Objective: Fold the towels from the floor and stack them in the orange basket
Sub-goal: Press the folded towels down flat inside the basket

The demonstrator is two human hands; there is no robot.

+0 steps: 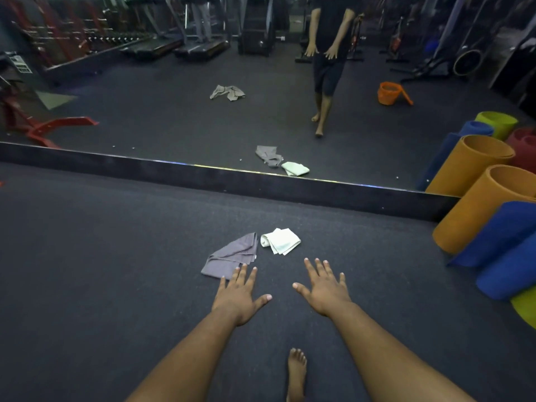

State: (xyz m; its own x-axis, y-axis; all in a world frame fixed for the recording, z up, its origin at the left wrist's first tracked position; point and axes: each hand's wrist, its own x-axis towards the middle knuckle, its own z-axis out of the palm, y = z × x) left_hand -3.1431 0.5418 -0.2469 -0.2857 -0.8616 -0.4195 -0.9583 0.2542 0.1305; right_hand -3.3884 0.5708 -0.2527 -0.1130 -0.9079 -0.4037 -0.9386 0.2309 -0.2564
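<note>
A grey towel [230,256] lies crumpled on the dark floor ahead of me, and a pale green-white towel [280,241] lies just right of it. My left hand [240,294] hovers with fingers spread, its fingertips at the grey towel's near edge. My right hand [324,287] is spread open over bare floor, below and right of the pale towel. Both hands hold nothing. The orange basket [390,93] shows only as a reflection in the wall mirror, tipped on the floor, with another grey towel [227,92] reflected to its left.
A floor-level mirror [174,120] fills the far wall above a dark ledge [232,181]. Rolled mats in orange [475,210], blue [504,250] and green lean at the right. My bare foot [296,372] stands below my hands. Gym machines and my own figure show in the reflection.
</note>
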